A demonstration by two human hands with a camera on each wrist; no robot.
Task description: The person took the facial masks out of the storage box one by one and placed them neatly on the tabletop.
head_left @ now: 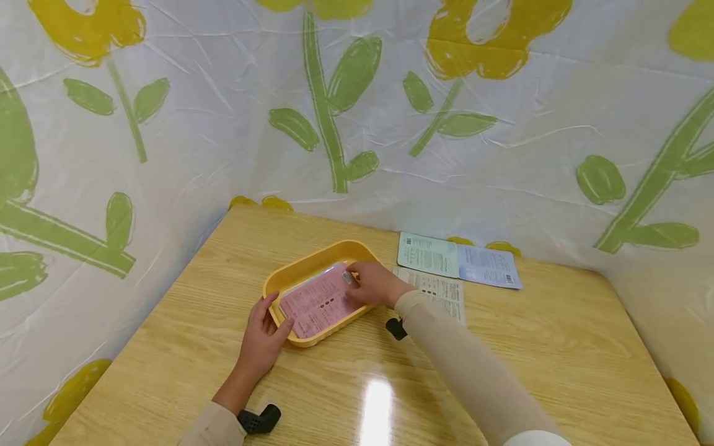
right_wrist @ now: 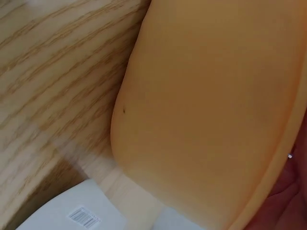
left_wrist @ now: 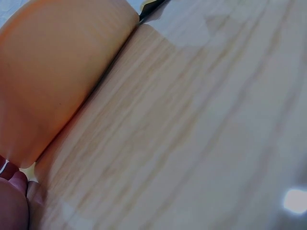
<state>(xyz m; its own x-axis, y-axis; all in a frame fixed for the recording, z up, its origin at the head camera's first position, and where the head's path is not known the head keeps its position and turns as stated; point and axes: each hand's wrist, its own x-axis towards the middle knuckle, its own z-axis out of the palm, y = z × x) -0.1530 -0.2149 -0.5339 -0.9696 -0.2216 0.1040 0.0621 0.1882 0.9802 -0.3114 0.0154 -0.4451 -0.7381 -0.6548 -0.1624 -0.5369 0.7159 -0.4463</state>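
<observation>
A yellow oblong tray (head_left: 348,251) with rounded corners stands on the wooden table. Inside it a flat pink printed packet (head_left: 315,306) lies face up, covering much of the tray's floor. My left hand (head_left: 262,341) grips the tray's near left end, thumb over the rim. At the packet's far right end, my right hand (head_left: 375,285) pinches its edge beside a barcode label, the wrist crossing the tray's right side. The left wrist view has the tray's outer wall (left_wrist: 62,72) with fingertips low at the left; the right wrist view is mostly tray wall (right_wrist: 201,105).
Right of the tray lies a pale beige printed packet (head_left: 449,300), partly behind the right forearm. Beyond it, a green packet (head_left: 426,255) and a blue packet (head_left: 489,267) lie side by side near the table's back edge. A flower-patterned curtain (head_left: 223,124) surrounds the table.
</observation>
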